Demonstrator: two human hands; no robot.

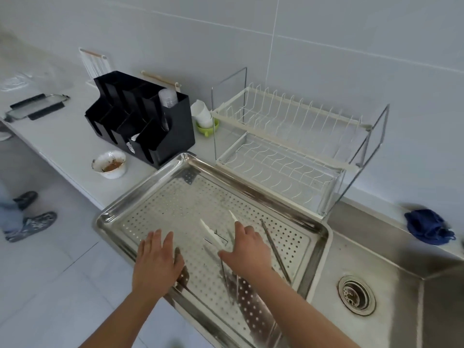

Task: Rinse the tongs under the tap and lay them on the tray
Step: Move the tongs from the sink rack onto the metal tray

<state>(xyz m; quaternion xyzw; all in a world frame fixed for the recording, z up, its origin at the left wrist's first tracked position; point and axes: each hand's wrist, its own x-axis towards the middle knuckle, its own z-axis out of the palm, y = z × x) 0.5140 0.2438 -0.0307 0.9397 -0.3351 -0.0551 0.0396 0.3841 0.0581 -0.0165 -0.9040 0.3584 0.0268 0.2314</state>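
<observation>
Two hands are held low over one perforated steel tray (175, 204). The left hand (157, 259) is spread flat, fingers straight and close together, at the tray's near left rim, and nothing is held in it. The right hand (247, 249) is opened with fingers apart above one pair of tongs (213, 233); whether the tongs are touched cannot be told. The tongs are laid on the tray floor, their two white tips pointed away from the person and their metal arms partly hidden beneath the right hand. One thin metal rod (275, 249) is laid just to the right of them on the same tray. One steel sink (391, 285) with one drain (356, 295) is seen to the right, and one blue cloth (426, 226) on its far edge. Behind the tray, one two-tier dish rack (283, 136), one black organiser (155, 129) and one soiled bowl (110, 164) are set on the counter.
</observation>
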